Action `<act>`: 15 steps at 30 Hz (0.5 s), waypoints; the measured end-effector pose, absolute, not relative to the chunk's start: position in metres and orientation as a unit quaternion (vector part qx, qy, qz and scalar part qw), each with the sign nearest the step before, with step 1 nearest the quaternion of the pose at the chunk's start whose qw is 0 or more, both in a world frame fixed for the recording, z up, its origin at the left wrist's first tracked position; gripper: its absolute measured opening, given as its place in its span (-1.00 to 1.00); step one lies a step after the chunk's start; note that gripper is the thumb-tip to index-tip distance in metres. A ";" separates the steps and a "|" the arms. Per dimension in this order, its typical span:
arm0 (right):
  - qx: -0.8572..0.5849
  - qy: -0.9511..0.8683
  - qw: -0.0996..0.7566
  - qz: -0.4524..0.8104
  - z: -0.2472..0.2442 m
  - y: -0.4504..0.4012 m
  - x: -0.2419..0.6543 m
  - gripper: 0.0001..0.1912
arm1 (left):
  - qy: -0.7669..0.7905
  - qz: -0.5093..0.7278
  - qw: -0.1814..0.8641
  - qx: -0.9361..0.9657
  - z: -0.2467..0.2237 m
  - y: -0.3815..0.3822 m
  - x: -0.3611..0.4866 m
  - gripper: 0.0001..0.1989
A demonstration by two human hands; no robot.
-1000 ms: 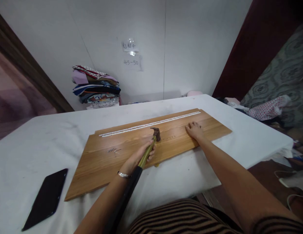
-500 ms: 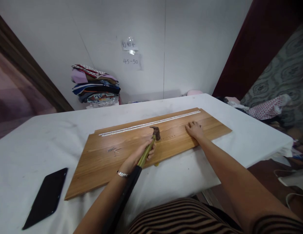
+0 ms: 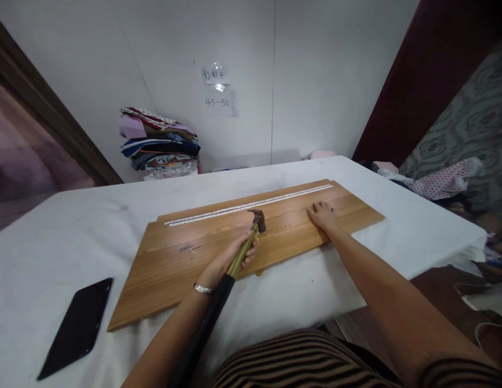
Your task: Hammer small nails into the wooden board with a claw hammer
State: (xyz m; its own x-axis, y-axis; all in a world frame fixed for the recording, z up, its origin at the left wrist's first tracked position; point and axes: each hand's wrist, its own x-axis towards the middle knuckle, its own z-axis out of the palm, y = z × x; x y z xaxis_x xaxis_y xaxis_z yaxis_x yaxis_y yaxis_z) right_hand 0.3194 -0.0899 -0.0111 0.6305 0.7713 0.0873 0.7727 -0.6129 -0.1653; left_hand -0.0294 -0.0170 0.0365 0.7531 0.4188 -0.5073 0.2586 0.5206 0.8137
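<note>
A claw hammer with a yellow neck and long black grip slants across the wooden board. My left hand is closed round its yellow neck, close behind the dark metal head. The head rests on or just above the board's middle; I cannot tell which. My right hand lies on the board further right, palm down and fingers apart, holding nothing. Between the hammer head and my right hand runs a row of several small nail heads or holes. Loose nails lie left of my left hand.
Two white marked strips lie along the board's far side. A black phone or tablet is on the white-covered table, left of the board. Folded clothes are stacked against the wall. More cloth lies beyond the right edge.
</note>
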 end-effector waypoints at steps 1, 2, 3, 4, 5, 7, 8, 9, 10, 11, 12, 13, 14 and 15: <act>-0.898 -0.429 0.093 -0.004 -0.011 -0.090 0.319 -0.51 | 0.346 0.053 0.800 0.487 0.037 -0.017 -0.029 -0.55; -0.899 -0.429 0.093 -0.004 -0.011 -0.090 0.319 -0.51 | 0.345 0.056 0.800 0.488 0.037 -0.017 -0.029 -0.56; -0.899 -0.428 0.092 -0.004 -0.011 -0.090 0.319 -0.51 | 0.345 0.058 0.800 0.488 0.037 -0.017 -0.029 -0.56; -0.899 -0.428 0.091 -0.003 -0.011 -0.090 0.319 -0.51 | 0.347 0.058 0.799 0.488 0.037 -0.018 -0.029 -0.56; -0.899 -0.428 0.090 -0.002 -0.010 -0.090 0.319 -0.51 | 0.351 0.057 0.797 0.489 0.037 -0.018 -0.029 -0.56; -0.900 -0.428 0.089 -0.001 -0.010 -0.090 0.319 -0.51 | 0.358 0.050 0.793 0.490 0.037 -0.018 -0.029 -0.56; -0.900 -0.428 0.088 0.000 -0.010 -0.090 0.319 -0.51 | 0.360 0.046 0.793 0.490 0.037 -0.018 -0.029 -0.56; -0.899 -0.428 0.088 0.000 -0.010 -0.090 0.319 -0.51 | 0.359 0.044 0.793 0.490 0.037 -0.018 -0.029 -0.56; -0.900 -0.428 0.087 0.000 -0.009 -0.090 0.318 -0.51 | 0.356 0.043 0.794 0.490 0.038 -0.018 -0.029 -0.56; -0.899 -0.428 0.087 0.000 -0.009 -0.090 0.318 -0.51 | 0.353 0.042 0.795 0.491 0.038 -0.018 -0.029 -0.55; -0.900 -0.428 0.087 0.000 -0.009 -0.090 0.318 -0.51 | 0.351 0.044 0.795 0.493 0.038 -0.018 -0.030 -0.55; -0.900 -0.428 0.086 0.000 -0.009 -0.090 0.318 -0.51 | 0.349 0.047 0.794 0.495 0.038 -0.018 -0.030 -0.55; -0.900 -0.428 0.086 0.001 -0.008 -0.090 0.317 -0.50 | 0.347 0.049 0.795 0.496 0.038 -0.018 -0.030 -0.55; -0.900 -0.428 0.086 0.001 -0.008 -0.090 0.317 -0.50 | 0.344 0.053 0.795 0.496 0.038 -0.018 -0.030 -0.54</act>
State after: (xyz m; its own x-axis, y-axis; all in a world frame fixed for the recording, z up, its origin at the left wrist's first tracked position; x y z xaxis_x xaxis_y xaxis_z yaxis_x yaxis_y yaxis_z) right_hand 0.3172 -0.0904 -0.0081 0.6344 0.7698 0.0708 0.7693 -0.6196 -0.1559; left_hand -0.0299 -0.0180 0.0382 0.7584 0.4247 -0.4944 0.2576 0.5015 0.8259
